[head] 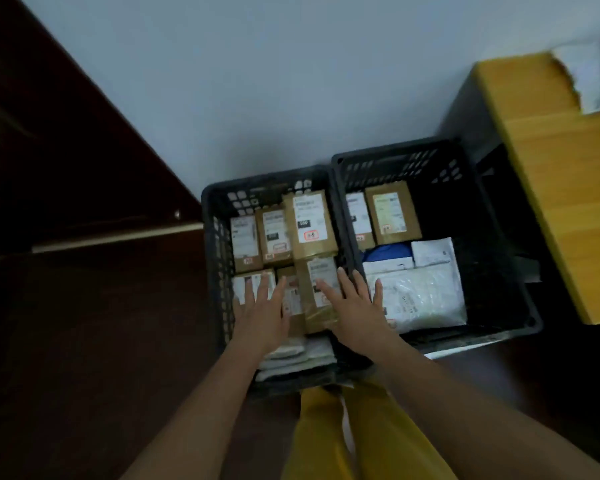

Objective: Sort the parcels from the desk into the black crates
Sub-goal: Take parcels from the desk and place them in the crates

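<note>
Two black crates stand side by side on the floor against a pale wall. The left crate [211, 271] holds several brown cardboard parcels with white labels, the tallest [310, 225] at its back right, and white soft bags at the front. The right crate [499, 258] holds two cardboard parcels at the back, a blue item and white plastic mailers [426, 299]. My left hand [262, 313] hovers flat, fingers apart, over the front parcels of the left crate. My right hand [355, 306] is spread over a cardboard parcel [321, 282] by the divide between the crates. Neither hand grips anything.
A yellow wooden desk [561, 188] stands at the right, its edge beside the right crate, with a white parcel [593, 77] on its far end. Dark wooden furniture fills the left. My yellow trousers [378, 434] show below the crates.
</note>
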`<state>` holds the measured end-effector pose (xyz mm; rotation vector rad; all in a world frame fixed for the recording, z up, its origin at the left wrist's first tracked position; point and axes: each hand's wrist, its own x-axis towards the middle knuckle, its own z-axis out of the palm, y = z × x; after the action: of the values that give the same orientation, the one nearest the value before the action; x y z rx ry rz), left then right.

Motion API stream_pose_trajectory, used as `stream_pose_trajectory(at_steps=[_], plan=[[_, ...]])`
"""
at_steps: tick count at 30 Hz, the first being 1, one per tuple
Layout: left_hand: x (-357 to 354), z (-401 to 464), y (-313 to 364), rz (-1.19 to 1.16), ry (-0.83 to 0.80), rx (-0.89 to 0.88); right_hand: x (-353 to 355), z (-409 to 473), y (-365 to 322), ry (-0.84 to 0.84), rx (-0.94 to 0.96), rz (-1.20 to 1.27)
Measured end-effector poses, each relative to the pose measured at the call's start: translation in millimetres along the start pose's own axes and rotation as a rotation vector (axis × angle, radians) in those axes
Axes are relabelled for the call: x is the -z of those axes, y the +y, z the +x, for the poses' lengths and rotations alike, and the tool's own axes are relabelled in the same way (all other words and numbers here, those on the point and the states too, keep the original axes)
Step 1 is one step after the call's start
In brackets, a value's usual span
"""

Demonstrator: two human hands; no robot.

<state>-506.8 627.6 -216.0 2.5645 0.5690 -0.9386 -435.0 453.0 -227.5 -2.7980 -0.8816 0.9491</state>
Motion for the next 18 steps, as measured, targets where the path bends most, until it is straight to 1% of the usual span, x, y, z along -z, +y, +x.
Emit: stream_pose_trajectory(at_steps=[4,6,9,11,13,18], plan=[[32.0,-4.1,56.4,0.069,0.043,-0.090,45.1,-28.5,37.1,0.075,-0.096,-0.047],[43.4,-5.8,90.5,0.120,0.075,-0.145,65.1,-43.1,63.0,0.112,-0.150,-0.024],[54.7,-9.2,147.3,0.213,0.117,-0.242,86.1,-69.8,105.2,0.215,-0.231,-0.003],[59.3,-13.2,189.0,0.271,0.140,-0.304,97.1,-92.2,136.3,0.273,-0.295,0.027],[63.2,-18.6,229.7,0.295,0.167,-0.351,109.4,-116.0,167.6,0.295,-0.338,0.072],[73.5,-35.0,349.9,0.351,0.305,-0.456,144.6,-183.6,266.7,0.407,-0.415,0.128]])
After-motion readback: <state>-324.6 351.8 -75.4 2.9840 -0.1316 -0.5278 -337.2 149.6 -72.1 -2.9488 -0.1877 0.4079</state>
